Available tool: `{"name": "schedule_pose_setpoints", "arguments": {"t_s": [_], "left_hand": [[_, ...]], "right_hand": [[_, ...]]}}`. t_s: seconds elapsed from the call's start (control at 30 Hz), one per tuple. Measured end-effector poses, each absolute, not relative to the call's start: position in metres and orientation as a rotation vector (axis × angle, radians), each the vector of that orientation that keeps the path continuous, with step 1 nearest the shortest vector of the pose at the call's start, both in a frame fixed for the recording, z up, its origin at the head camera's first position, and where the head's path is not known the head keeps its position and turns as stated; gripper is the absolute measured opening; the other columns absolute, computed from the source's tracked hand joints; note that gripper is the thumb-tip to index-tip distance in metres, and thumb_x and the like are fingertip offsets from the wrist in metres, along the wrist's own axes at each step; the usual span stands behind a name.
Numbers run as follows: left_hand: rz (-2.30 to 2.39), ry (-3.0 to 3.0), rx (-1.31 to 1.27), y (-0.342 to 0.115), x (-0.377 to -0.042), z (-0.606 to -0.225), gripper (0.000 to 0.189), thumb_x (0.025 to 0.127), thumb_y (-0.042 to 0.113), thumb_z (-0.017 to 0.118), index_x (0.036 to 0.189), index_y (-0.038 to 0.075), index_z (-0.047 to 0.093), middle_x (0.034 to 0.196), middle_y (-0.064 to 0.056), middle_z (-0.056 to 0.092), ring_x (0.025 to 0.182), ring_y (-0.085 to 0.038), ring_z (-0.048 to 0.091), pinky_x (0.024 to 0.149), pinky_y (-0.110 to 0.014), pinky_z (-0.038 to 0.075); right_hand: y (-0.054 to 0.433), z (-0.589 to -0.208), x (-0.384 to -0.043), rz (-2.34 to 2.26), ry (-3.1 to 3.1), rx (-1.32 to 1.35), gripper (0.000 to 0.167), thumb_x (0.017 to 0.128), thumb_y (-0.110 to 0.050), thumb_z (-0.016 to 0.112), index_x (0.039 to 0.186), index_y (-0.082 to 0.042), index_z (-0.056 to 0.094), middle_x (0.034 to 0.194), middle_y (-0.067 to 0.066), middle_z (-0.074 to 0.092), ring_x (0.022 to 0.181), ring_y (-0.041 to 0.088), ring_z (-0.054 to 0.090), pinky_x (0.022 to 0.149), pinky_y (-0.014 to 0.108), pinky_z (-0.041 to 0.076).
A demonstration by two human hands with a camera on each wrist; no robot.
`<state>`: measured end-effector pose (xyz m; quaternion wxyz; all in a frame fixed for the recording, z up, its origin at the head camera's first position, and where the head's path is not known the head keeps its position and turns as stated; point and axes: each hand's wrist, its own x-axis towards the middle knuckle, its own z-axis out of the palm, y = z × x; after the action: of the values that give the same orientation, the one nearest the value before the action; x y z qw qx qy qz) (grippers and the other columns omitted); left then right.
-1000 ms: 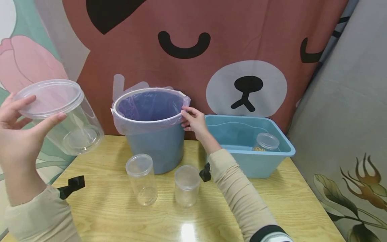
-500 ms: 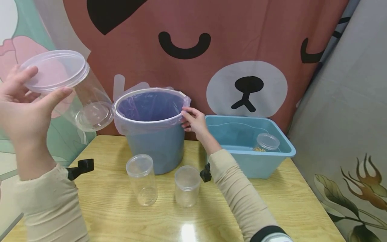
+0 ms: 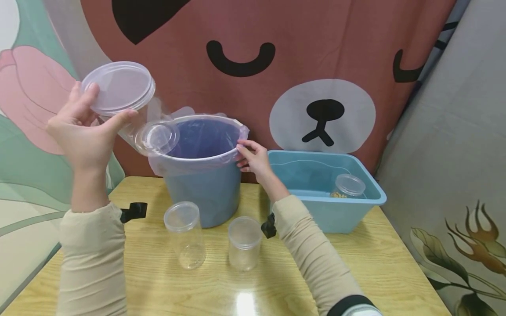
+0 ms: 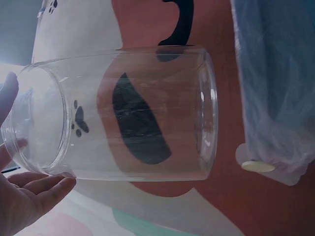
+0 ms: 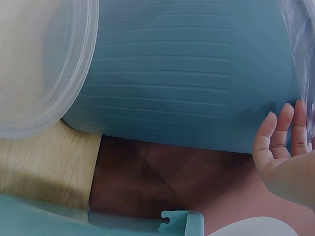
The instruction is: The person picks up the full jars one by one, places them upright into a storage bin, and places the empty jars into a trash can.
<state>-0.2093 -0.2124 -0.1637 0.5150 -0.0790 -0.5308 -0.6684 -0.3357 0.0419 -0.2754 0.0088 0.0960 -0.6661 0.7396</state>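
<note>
My left hand (image 3: 84,131) grips a large clear plastic jar (image 3: 146,127) around its lidded end, thumb and fingers spread about the lid. The jar is tilted, its base pointing right and overlapping the left rim of the blue trash can (image 3: 205,193) in the head view. Nothing shows inside the jar (image 4: 138,113) in the left wrist view. A thin pale purple trash bag (image 3: 197,166) lines the can and folds over its white rim. My right hand (image 3: 254,160) holds the can's right rim, thumb and fingertips on the folded bag.
A tall clear jar (image 3: 186,237) and a shorter clear jar (image 3: 244,245) stand lidded on the wooden table (image 3: 158,289) before the can. To the right, a light blue bin (image 3: 328,215) contains a lidded jar (image 3: 350,184) with yellowish grains. A printed cloth (image 3: 237,96) hangs behind.
My left hand has raised the large jar from the left, then moved it right until it overlaps the trash can's rim. My right hand has stayed at the can's rim.
</note>
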Motion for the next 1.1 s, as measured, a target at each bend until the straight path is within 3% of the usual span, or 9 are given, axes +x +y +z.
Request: {"name": "schedule_pose_setpoints", "arguments": {"t_s": [0.1, 0.5, 0.73, 0.97, 1.1], "left_hand": [[-1.516, -1.360, -0.164, -0.209, -0.216, -0.168, 0.064, 0.042, -0.004, 0.087, 0.102, 0.002, 0.065, 0.120, -0.024, 0.050, 0.116, -0.016, 0.045, 0.086, -0.024, 0.041], [-1.205, -1.618, -0.154, -0.194, -0.233, -0.181, 0.063, 0.053, 0.015, 0.087, 0.109, 0.007, 0.061, 0.117, -0.014, 0.054, 0.118, -0.009, 0.041, 0.089, -0.022, 0.038], [-1.115, -1.672, -0.180, -0.193, -0.246, -0.193, 0.061, 0.053, 0.015, 0.087, 0.108, 0.010, 0.062, 0.112, -0.013, 0.057, 0.117, -0.008, 0.042, 0.089, -0.022, 0.039], [-1.082, -1.769, -0.171, -0.192, -0.255, -0.208, 0.060, 0.056, 0.022, 0.085, 0.110, 0.008, 0.062, 0.116, -0.012, 0.055, 0.115, -0.007, 0.044, 0.071, -0.011, 0.041], [-1.103, -1.822, -0.155, -0.192, -0.260, -0.216, 0.060, 0.057, 0.023, 0.085, 0.110, 0.007, 0.063, 0.120, -0.012, 0.053, 0.114, -0.007, 0.045, 0.082, -0.019, 0.043]], "right_hand": [[0.042, -0.276, -0.336, 2.317, -2.079, 0.301, 0.027, 0.086, -0.019, 0.061, 0.111, -0.012, 0.062, 0.063, 0.004, 0.059, 0.049, 0.017, 0.054, 0.048, 0.029, 0.047], [0.043, -0.275, -0.335, 2.323, -2.080, 0.314, 0.026, 0.086, -0.018, 0.061, 0.112, -0.012, 0.061, 0.063, 0.005, 0.058, 0.048, 0.017, 0.053, 0.047, 0.028, 0.047], [0.044, -0.275, -0.335, 2.322, -2.087, 0.308, 0.026, 0.087, -0.018, 0.060, 0.112, -0.013, 0.061, 0.063, 0.005, 0.058, 0.048, 0.017, 0.053, 0.047, 0.029, 0.047], [0.044, -0.275, -0.335, 2.325, -2.087, 0.308, 0.026, 0.087, -0.019, 0.060, 0.112, -0.014, 0.061, 0.064, 0.005, 0.059, 0.048, 0.017, 0.053, 0.046, 0.028, 0.047], [0.043, -0.275, -0.335, 2.330, -2.084, 0.313, 0.026, 0.087, -0.018, 0.060, 0.112, -0.013, 0.061, 0.063, 0.005, 0.059, 0.047, 0.017, 0.053, 0.045, 0.028, 0.047]]}}
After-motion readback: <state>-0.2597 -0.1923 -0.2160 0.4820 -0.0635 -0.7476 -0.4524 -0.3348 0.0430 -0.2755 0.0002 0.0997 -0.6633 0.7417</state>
